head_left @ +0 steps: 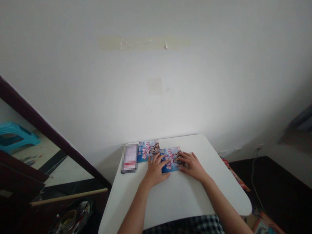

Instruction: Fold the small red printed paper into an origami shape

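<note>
Wall (207,97) softly lit; lower corners dim

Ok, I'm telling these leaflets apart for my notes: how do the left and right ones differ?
The left leaflet lies beside the pixelated item; the right leaflet is flanked by the left hand and right hand. The left leaflet sits slightly closer to the wall than the right leaflet. Both share blue colouring, pinkish lettering and a square code near the upper left corner.

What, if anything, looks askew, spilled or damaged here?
The yellowish strip high on the wall looks damaged: loose pale shreds hang from it, perhaps old tape. On the table, the right leaflet sits slightly farther from the wall than the left leaflet. No spill shows.
</note>
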A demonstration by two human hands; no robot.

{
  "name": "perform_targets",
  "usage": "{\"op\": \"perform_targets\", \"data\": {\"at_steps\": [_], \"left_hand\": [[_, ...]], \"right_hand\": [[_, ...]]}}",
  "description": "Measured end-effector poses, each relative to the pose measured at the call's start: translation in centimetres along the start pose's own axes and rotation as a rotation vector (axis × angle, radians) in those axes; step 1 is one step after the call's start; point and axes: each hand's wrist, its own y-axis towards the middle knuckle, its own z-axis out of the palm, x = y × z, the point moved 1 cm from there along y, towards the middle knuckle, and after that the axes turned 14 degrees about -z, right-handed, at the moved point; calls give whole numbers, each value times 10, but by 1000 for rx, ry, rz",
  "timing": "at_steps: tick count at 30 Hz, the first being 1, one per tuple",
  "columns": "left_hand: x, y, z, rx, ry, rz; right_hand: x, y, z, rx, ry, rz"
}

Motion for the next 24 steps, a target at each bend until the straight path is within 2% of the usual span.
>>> {"op": "perform_targets", "data": {"at_steps": [6,15,24], "left_hand": [[-1,3,0,60,-30,-59],[3,5,5,2,-78,-80],[4,5,6,-13,-93,-70]], "right_hand": [[0,0,-2,49,33,-20],[-6,-1,3,-10,42,-41],[1,-3,0,-49,42,-71]]}}
